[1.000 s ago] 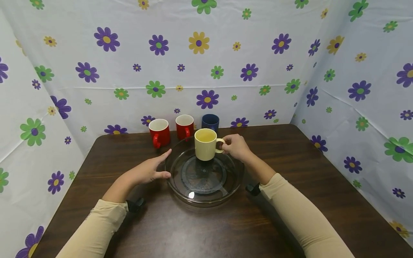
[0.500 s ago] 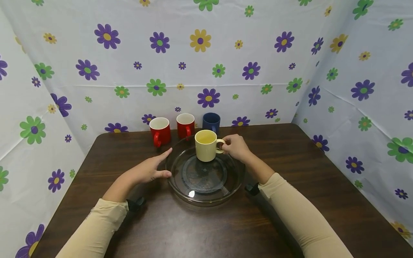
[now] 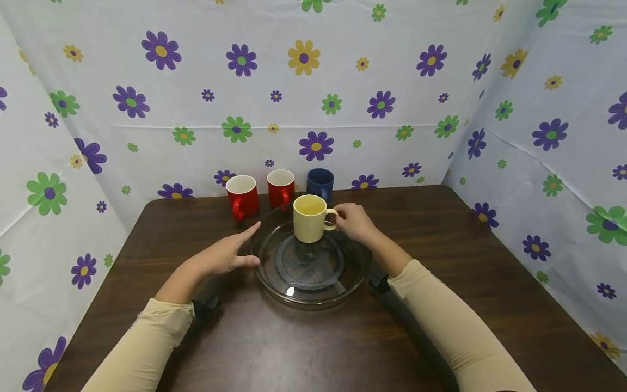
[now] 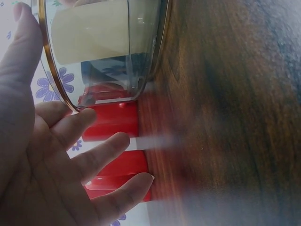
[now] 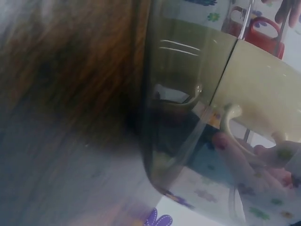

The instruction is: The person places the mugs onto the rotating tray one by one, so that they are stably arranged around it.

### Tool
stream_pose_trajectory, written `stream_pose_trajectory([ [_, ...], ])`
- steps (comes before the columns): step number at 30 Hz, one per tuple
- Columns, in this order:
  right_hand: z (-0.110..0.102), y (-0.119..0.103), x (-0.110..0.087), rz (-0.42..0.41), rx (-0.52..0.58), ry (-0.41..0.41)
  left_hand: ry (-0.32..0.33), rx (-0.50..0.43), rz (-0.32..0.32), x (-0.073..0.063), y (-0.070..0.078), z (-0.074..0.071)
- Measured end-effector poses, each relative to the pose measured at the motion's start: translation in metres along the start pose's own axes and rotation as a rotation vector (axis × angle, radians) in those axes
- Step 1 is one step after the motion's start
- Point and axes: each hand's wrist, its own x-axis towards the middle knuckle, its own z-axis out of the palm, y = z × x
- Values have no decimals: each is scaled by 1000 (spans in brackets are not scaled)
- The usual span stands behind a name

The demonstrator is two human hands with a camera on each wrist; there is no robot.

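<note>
A pale yellow mug point(image 3: 309, 219) stands upright inside the rear part of a round, smoky see-through tray point(image 3: 313, 300) with a raised wall. Whether its base touches the tray floor I cannot tell. My right hand point(image 3: 355, 222) pinches the mug's handle point(image 5: 230, 127) from the right. On the tray's left side, my left hand point(image 3: 226, 256) is spread, thumb and fingers extended at the rim. In the left wrist view, the thumb and index finger of that hand point(image 4: 42, 136) touch or nearly touch the tray's rim point(image 4: 51, 66), and the other fingers point toward the red mugs.
Behind the tray stand two red mugs point(image 3: 242, 197) with white insides and a dark blue mug point(image 3: 320, 181), partly hidden by the yellow one. All are on a dark wooden table point(image 3: 294, 348). White flowered cloth point(image 3: 274, 114) encloses the back and sides.
The yellow mug and the right hand shift very slightly to the left. The head view tilts a little; the left hand keeps its pose at the tray's rim.
</note>
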Motion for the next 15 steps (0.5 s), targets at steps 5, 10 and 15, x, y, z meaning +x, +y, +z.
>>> stream_pose_trajectory([
  [5,1,-3,0,-19,-1,-16,-4,4,-1,1,0,0],
  [10,2,-4,2,-22,0,-36,3,6,5,0,0,0],
  [15,2,-6,6,-53,4,-58,11,8,11,1,0,0],
])
